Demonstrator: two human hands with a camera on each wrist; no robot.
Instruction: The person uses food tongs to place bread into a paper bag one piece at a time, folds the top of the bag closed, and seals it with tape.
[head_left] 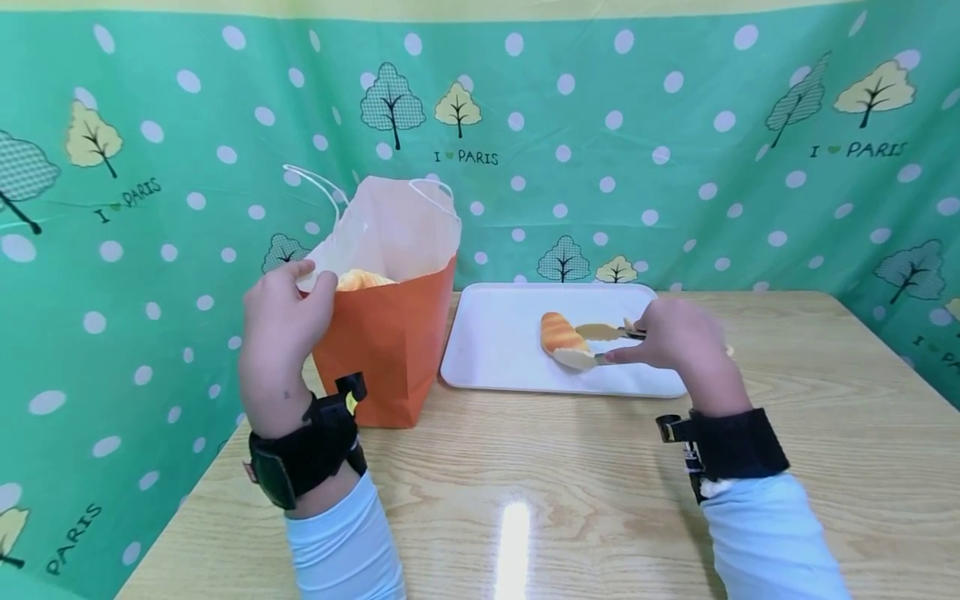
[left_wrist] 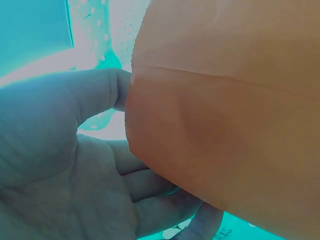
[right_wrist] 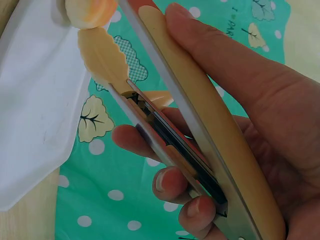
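My left hand [head_left: 288, 333] holds the left edge of an orange paper bag [head_left: 375, 350] with a white inside and white string handles. In the left wrist view, the fingers go out of sight behind the paper [left_wrist: 215, 115]. A golden bread roll [head_left: 363, 280] shows inside the bag's mouth. My right hand [head_left: 678, 337] grips tongs [right_wrist: 200, 115] with beige tips and handles. Their tips stand apart around a striped bread roll [head_left: 561, 333] on a white tray [head_left: 495, 367]. The near tip overlaps the roll's lower end; whether the far tip touches it, I cannot tell.
The tray lies on a light wood table [head_left: 465, 483], right of the upright bag. A green curtain [head_left: 525, 217] with dots and trees hangs behind the table and along the left side. Something small and beige [head_left: 628, 325] shows beside the right hand, partly hidden.
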